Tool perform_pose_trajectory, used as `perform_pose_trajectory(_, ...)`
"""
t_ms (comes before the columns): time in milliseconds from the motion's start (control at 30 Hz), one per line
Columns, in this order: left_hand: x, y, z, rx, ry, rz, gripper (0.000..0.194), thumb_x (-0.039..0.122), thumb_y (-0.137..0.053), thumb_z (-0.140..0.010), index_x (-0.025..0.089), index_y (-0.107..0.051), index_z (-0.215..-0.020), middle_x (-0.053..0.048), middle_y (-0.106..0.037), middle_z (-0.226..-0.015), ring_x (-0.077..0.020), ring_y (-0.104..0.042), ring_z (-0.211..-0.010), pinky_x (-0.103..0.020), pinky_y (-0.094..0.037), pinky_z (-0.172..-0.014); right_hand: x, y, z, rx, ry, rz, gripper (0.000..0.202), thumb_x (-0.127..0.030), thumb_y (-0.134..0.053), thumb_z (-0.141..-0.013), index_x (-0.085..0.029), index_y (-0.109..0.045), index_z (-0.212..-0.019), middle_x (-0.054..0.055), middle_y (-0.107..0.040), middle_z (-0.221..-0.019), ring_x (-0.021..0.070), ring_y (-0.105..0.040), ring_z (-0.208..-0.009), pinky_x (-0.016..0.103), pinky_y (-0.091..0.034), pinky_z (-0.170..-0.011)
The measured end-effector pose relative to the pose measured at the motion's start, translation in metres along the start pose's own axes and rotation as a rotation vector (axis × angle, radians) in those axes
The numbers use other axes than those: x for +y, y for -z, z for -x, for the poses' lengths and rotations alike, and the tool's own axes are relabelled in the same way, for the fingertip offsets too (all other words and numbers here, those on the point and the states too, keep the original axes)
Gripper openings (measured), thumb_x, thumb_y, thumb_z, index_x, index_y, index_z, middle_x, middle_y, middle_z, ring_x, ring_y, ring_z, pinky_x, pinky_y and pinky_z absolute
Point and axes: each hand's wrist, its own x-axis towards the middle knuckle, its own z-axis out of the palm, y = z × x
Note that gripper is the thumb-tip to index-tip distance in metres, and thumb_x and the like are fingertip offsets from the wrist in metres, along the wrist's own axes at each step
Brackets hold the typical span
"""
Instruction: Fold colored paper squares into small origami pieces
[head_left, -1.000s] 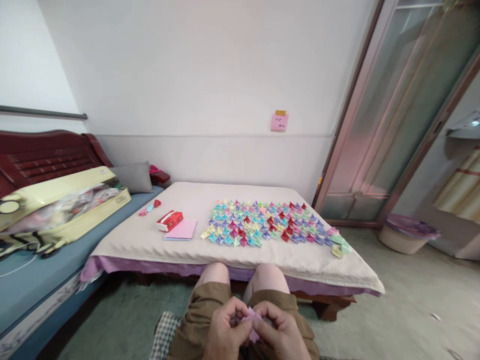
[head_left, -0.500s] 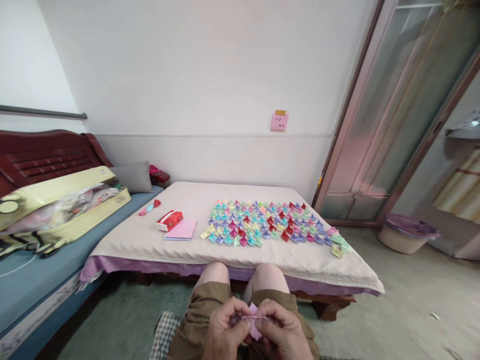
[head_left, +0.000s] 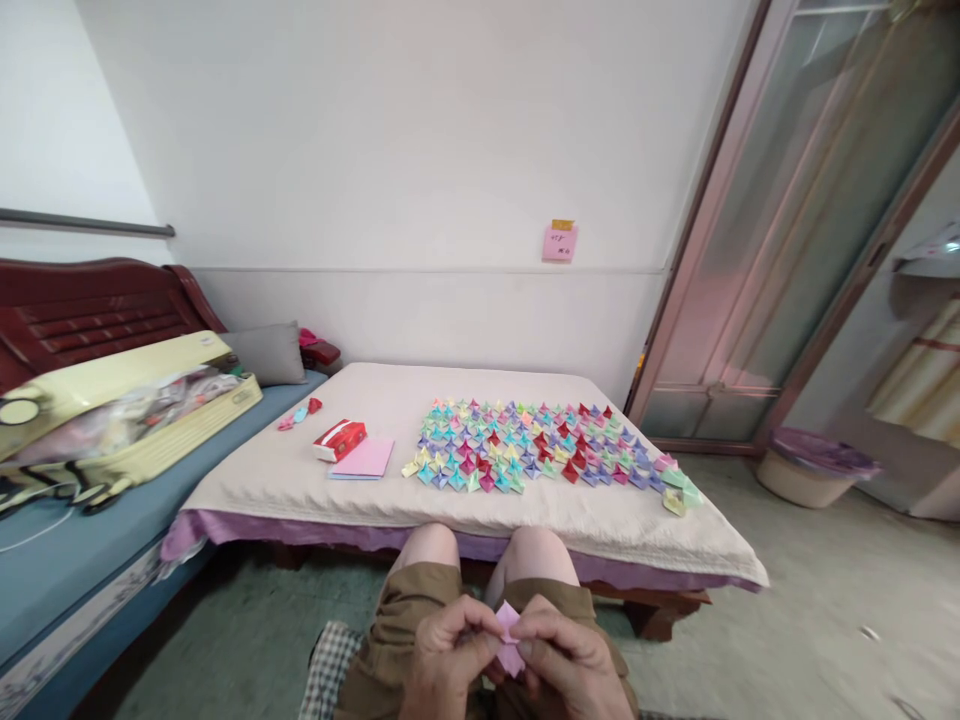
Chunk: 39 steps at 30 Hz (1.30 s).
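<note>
Above my lap I hold a small folded piece of pink paper (head_left: 510, 655). My left hand (head_left: 454, 650) pinches its left side between thumb and fingers. On the right side, my right hand (head_left: 564, 650) grips it the same way. The fingertips cover both side edges of the paper, while its pointed top and lower part show between them. Beyond my knees, rows of colourful folded paper pieces (head_left: 517, 440) stand on the cloth-covered table (head_left: 300, 500). Left of them lies a stack of pink paper sheets (head_left: 367, 457).
A red tissue pack (head_left: 339, 440) touches the sheets. A few small folded papers (head_left: 301, 414) lie at the table's far left. An open yellow suitcase (head_left: 135, 420) rests on the blue bed at left. A bin (head_left: 814, 465) stands on the floor at right.
My fingers have drawn slightly apart to the sides, and more of the pink paper shows between them. Both hands still grip it. The things on the table have not moved.
</note>
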Motion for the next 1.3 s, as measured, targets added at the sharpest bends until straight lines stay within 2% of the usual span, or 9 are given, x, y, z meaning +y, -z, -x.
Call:
perform_pose_trajectory(167, 0.004, -0.002, 0.004, -0.007, -0.040, 0.013, 0.016, 0.028, -0.076, -0.068, 0.017, -0.069, -0.059, 0.001, -0.066, -0.050, -0.0134, -0.060, -0.046, -0.021, -0.044, -0.047, -0.003, 0.001, 0.004, -0.001, -0.020, 0.003, 0.016, -0.037, -0.081, -0.067, -0.021, -0.078, -0.064, -0.004, -0.052, -0.054, 0.0099, -0.047, -0.044, 0.027, -0.038, -0.049)
perform_pose_trajectory(367, 0.003, -0.002, -0.001, 0.065, 0.032, -0.055, 0.008, 0.019, -0.064, -0.065, 0.016, -0.068, -0.059, 0.001, -0.066, -0.048, -0.0131, -0.058, -0.043, -0.021, -0.042, -0.045, 0.015, 0.003, -0.001, 0.081, -0.179, -0.079, 0.017, -0.034, -0.078, -0.068, -0.018, -0.074, -0.065, -0.003, -0.058, -0.037, 0.0057, -0.041, -0.032, 0.019, -0.019, -0.041)
perform_pose_trajectory(567, -0.003, -0.002, -0.006, 0.029, 0.022, -0.110, 0.006, 0.013, -0.067, -0.058, 0.015, -0.063, -0.062, 0.005, -0.058, -0.044, -0.0093, -0.049, -0.040, -0.019, -0.034, -0.043, 0.011, 0.008, -0.001, 0.042, -0.104, 0.069, 0.018, -0.036, -0.075, -0.072, -0.018, -0.074, -0.069, -0.001, -0.065, -0.049, 0.0122, -0.055, -0.046, 0.023, -0.037, -0.050)
perform_pose_trajectory(733, -0.002, -0.002, -0.005, 0.024, -0.002, -0.071, 0.018, 0.008, -0.066, -0.059, 0.018, -0.056, -0.070, 0.004, -0.062, -0.054, -0.0098, -0.051, -0.048, -0.019, -0.037, -0.048, 0.002, 0.007, -0.002, 0.013, -0.092, 0.049, 0.027, -0.039, -0.080, -0.068, -0.019, -0.070, -0.082, -0.001, -0.066, -0.061, 0.0129, -0.055, -0.053, 0.023, -0.038, -0.051)
perform_pose_trajectory(800, -0.002, -0.003, -0.003, 0.006, -0.015, -0.055, 0.025, 0.011, -0.069, -0.060, 0.019, -0.053, -0.077, 0.002, -0.068, -0.061, -0.0115, -0.055, -0.052, -0.021, -0.039, -0.051, 0.001, 0.006, -0.003, -0.007, -0.113, 0.073, 0.032, -0.040, -0.083, -0.065, -0.019, -0.068, -0.084, -0.001, -0.066, -0.065, 0.0127, -0.054, -0.055, 0.022, -0.037, -0.051)
perform_pose_trajectory(867, -0.003, -0.003, -0.002, -0.014, -0.022, -0.075, 0.030, 0.015, -0.072, -0.062, 0.019, -0.051, -0.083, 0.000, -0.070, -0.062, -0.0126, -0.057, -0.052, -0.021, -0.039, -0.051, 0.001, 0.006, -0.004, -0.034, -0.116, 0.150, 0.031, -0.042, -0.083, -0.065, -0.016, -0.068, -0.074, -0.002, -0.062, -0.059, 0.0109, -0.049, -0.052, 0.022, -0.033, -0.049)
perform_pose_trajectory(1033, 0.000, -0.005, -0.001, -0.028, -0.017, -0.094, 0.037, 0.027, -0.077, -0.063, 0.018, -0.054, -0.091, 0.003, -0.066, -0.060, -0.0111, -0.053, -0.048, -0.020, -0.034, -0.048, 0.004, 0.009, -0.005, 0.010, -0.105, 0.194, 0.039, -0.050, -0.078, -0.069, -0.015, -0.064, -0.061, -0.003, -0.058, -0.050, 0.0090, -0.044, -0.045, 0.023, -0.028, -0.047)
perform_pose_trajectory(1167, 0.007, -0.004, -0.003, -0.083, 0.003, -0.151, 0.028, 0.041, -0.075, -0.069, 0.017, -0.061, -0.072, 0.002, -0.062, -0.054, -0.0120, -0.052, -0.049, -0.022, -0.035, -0.049, -0.001, 0.008, -0.005, -0.005, -0.100, 0.220, 0.038, -0.050, -0.078, -0.069, -0.016, -0.064, -0.059, -0.003, -0.058, -0.050, 0.0097, -0.045, -0.045, 0.023, -0.029, -0.048)
perform_pose_trajectory(1300, 0.004, 0.001, -0.004, -0.095, 0.003, -0.294, 0.037, 0.049, -0.070, -0.073, 0.017, -0.062, -0.057, 0.001, -0.060, -0.048, -0.0118, -0.045, -0.047, -0.024, -0.030, -0.048, -0.002, 0.005, -0.004, -0.008, -0.101, 0.232, 0.039, -0.051, -0.079, -0.068, -0.015, -0.064, -0.058, -0.003, -0.057, -0.048, 0.0097, -0.044, -0.045, 0.023, -0.028, -0.048)
